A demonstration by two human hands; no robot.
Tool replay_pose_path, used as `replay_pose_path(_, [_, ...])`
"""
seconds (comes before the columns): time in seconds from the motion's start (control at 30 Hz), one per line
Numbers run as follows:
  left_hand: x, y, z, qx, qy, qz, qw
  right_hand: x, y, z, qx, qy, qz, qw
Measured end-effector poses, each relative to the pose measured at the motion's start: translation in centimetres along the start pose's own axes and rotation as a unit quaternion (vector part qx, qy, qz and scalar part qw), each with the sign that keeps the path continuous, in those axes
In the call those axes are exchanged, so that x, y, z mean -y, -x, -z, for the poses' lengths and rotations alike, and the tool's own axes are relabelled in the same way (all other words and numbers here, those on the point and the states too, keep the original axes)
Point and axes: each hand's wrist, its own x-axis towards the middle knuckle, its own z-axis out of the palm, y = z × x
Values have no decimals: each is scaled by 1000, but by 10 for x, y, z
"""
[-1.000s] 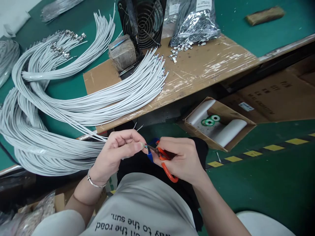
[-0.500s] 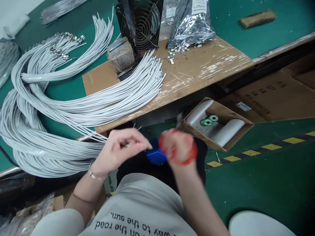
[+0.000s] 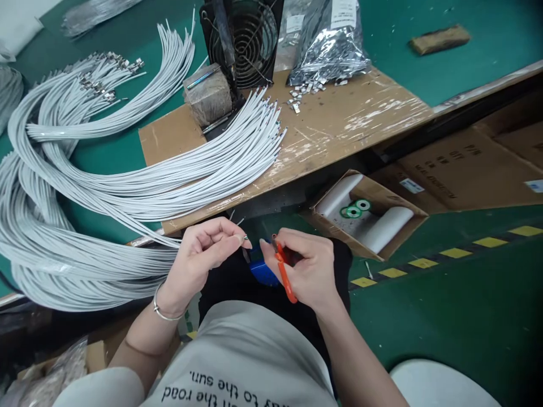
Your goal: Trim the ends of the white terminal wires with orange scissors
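My left hand (image 3: 202, 254) pinches the end of a white cable (image 3: 139, 230) between thumb and forefinger, just below the table edge. My right hand (image 3: 306, 267) is closed round orange-handled scissors (image 3: 283, 272), whose tip points toward the cable end a short gap away. A blue object (image 3: 261, 271) lies on my lap under both hands. A big bundle of white cables (image 3: 127, 181) sweeps across the table to the left, ends fanned out on a brown board (image 3: 339, 118).
A black fan (image 3: 246, 39) and a wrapped block (image 3: 207, 93) stand at the back. Silver bags (image 3: 331, 39) and small metal clips (image 3: 303, 90) lie on the board. An open carton (image 3: 365, 217) with white rolls and green tape sits on the floor, near larger boxes (image 3: 466, 169).
My right hand swung up and away with the scissors in a blur, then came back close to the cable end. My left hand kept its pinch.
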Motion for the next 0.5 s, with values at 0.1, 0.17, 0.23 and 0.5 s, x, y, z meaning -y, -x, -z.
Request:
replay_pose_path(0.1, [0, 1, 1, 8, 18, -2, 1000, 0, 2, 0, 22, 27, 44, 998])
replay_pose_path(0.17, [0, 2, 1, 13, 29, 0, 999, -2, 4, -1, 25, 40, 69, 997])
replay_pose_path(0.23, [-1, 3, 1, 13, 40, 2, 999, -3, 4, -3, 24, 52, 89, 994])
replay_pose_path(0.5, [-1, 5, 2, 35, 57, 5, 998, -2, 6, -2, 27, 64, 116, 991])
